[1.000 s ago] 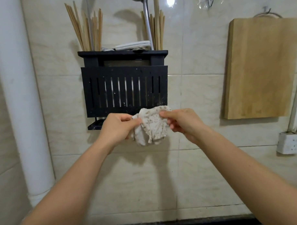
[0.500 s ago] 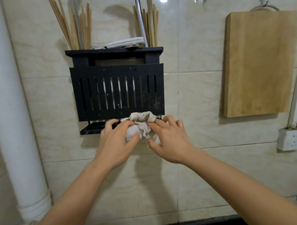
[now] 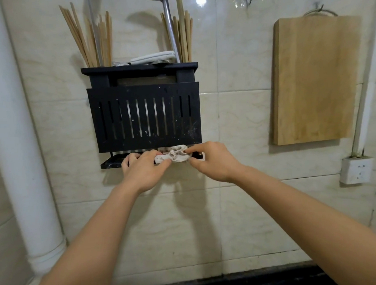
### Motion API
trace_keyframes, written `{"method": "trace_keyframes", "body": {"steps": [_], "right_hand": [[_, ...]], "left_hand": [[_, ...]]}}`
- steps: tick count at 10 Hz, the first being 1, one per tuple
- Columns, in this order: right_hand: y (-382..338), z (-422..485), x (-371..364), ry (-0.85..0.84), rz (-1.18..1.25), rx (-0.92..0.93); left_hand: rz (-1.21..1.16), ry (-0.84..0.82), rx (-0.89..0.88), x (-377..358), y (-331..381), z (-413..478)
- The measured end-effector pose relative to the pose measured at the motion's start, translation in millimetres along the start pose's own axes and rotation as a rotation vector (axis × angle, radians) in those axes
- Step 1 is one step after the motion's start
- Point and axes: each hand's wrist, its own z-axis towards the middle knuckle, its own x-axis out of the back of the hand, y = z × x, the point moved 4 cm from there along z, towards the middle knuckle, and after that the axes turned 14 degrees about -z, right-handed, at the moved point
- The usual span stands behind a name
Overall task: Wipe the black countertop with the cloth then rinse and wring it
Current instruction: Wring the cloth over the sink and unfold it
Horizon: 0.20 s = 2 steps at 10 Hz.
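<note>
A crumpled, speckled off-white cloth [image 3: 174, 155] lies bunched on the small lower tray [image 3: 111, 163] of a black wall rack [image 3: 143, 116]. My left hand [image 3: 144, 168] pinches the cloth's left end, fingers curled over the tray's front edge. The right end is gripped between thumb and fingers of my right hand [image 3: 213, 160]. A thin strip of the black countertop [image 3: 230, 280] shows along the bottom edge, far below both hands.
Chopsticks [image 3: 90, 45], a metal ladle handle [image 3: 170, 30] and a white item stand in the rack's top. A wooden cutting board [image 3: 312, 80] hangs on the tiled wall at right, above a white socket [image 3: 356, 170]. A white pipe [image 3: 18, 137] runs down the left side.
Both hands have carried the cloth up and in from open air onto the rack's lower tray. The cloth is now flattened and more spread sideways between the hands.
</note>
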Motion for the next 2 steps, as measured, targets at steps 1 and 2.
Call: {"method": "trace_keyframes", "body": {"steps": [1,2], "right_hand": [[-8.2,-6.0,6.9,0.06,-0.062,0.045],[-8.5,-11.2,15.2,0.015,-0.073,0.05]], "left_hand": [[0.141,0.06,0.001,-4.4,-4.0,-1.7],[0.086,0.15,-0.076,-3.9,-11.1,-11.0]]}}
